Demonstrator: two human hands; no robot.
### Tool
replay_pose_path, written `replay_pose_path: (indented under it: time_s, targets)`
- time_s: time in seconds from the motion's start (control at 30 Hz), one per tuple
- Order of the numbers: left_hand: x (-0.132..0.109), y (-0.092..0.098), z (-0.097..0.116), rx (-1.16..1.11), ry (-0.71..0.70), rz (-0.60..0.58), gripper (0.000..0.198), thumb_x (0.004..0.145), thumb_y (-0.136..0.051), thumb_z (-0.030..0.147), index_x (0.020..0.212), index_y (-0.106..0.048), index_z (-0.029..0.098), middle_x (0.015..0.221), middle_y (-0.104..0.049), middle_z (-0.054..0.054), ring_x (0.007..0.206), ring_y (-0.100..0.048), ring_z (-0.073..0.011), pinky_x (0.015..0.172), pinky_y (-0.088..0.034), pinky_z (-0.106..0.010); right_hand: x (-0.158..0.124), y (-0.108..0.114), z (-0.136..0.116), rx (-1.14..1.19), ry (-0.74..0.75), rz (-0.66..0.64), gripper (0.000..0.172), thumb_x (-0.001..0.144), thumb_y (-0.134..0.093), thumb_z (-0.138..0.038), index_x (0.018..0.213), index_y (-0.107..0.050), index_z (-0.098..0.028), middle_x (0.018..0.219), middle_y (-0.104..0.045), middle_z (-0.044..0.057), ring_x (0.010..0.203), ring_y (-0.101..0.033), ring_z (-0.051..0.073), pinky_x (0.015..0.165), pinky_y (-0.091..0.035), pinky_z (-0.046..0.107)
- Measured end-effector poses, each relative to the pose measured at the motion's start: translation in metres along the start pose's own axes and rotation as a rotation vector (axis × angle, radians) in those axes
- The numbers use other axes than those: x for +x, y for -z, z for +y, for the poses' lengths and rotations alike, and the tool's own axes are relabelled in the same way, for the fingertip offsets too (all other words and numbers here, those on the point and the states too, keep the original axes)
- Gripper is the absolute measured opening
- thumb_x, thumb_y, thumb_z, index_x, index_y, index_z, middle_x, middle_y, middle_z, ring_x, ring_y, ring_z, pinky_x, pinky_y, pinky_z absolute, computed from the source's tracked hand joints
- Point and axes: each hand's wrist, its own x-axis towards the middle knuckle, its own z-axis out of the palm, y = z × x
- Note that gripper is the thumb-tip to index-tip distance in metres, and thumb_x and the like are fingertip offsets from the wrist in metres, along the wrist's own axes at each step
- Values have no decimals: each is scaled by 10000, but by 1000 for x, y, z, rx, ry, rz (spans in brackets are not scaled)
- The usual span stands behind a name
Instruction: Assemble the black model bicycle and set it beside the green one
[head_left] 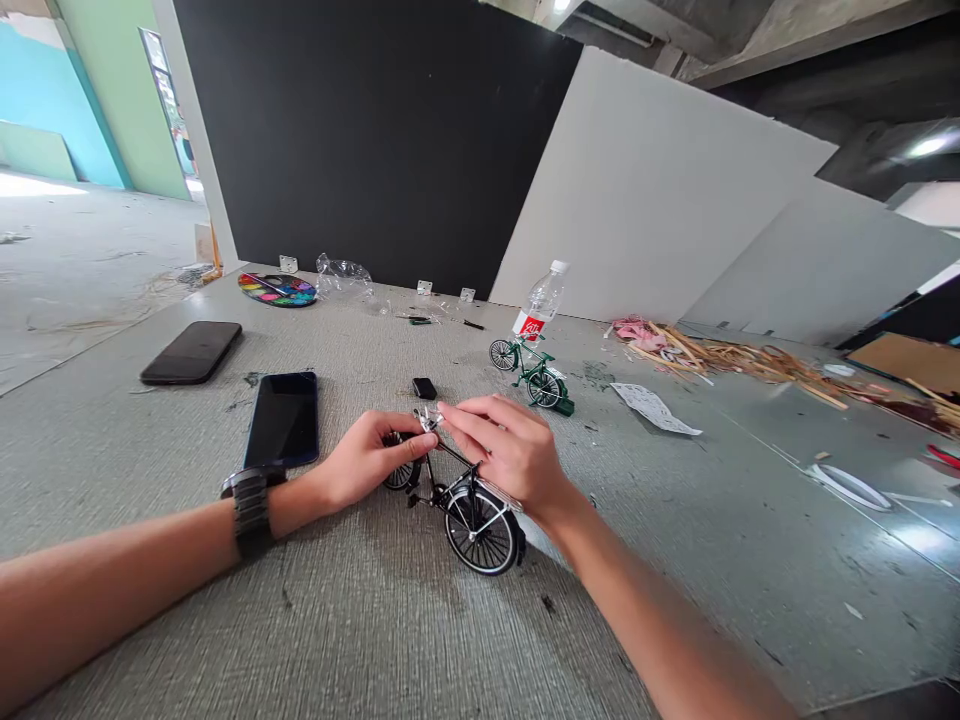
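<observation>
Bike: black model bike (459,497) stood upright, long axis slanting from left hand (365,462) toward the viewer, rear wheel nearest.
Hands: both pinched its handlebar end; right hand (508,449) lay over the frame.

Two phones (283,418), green bicycle (531,372), bottle (541,300)

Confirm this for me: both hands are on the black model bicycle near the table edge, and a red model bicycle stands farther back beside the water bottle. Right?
Not quite. The head view shows the far model bicycle is green, not red. The rest holds: the left hand and right hand are both on the black model bicycle, and the green one stands beside the water bottle.
</observation>
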Motion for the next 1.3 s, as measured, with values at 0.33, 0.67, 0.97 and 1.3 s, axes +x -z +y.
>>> replay_pose_path:
  time_s: [0.33,0.67,0.97,1.3]
  targets:
    - [-2,0,-6,-147,61,-33,320,889,-615,440,814,-708,143,708,-580,6,677,-470,-137,662,-356,-271,-3,1,1,155,-63,-47,351,955,-527,-146,1235,-663,-308,1203,-718,4,1016,-703,157,871,-599,320]
    - [-1,0,0,-213,136,-55,409,934,-496,498,793,-629,139,691,-512,-1,639,-423,-140,612,-317,-274,2,-6,-9,257,-257,18,230,949,-557,-225,1100,-723,-275,1022,-742,24,830,-699,130,672,-593,253]
    - [2,1,-8,59,-97,90,342,962,-485,437,845,-662,170,870,-578,-48,909,-515,-208,880,-396,-350,2,-6,-15,53,-184,28,297,948,-548,-180,1186,-675,-304,1077,-741,9,885,-706,147,731,-592,280]
    - [3,3,-7,18,-95,43,267,951,-551,346,966,-743,161,891,-603,-57,908,-553,-204,866,-406,-355,-4,2,-4,13,-84,-29,351,950,-527,-135,1198,-677,-334,1136,-732,-17,862,-718,134,739,-589,274]
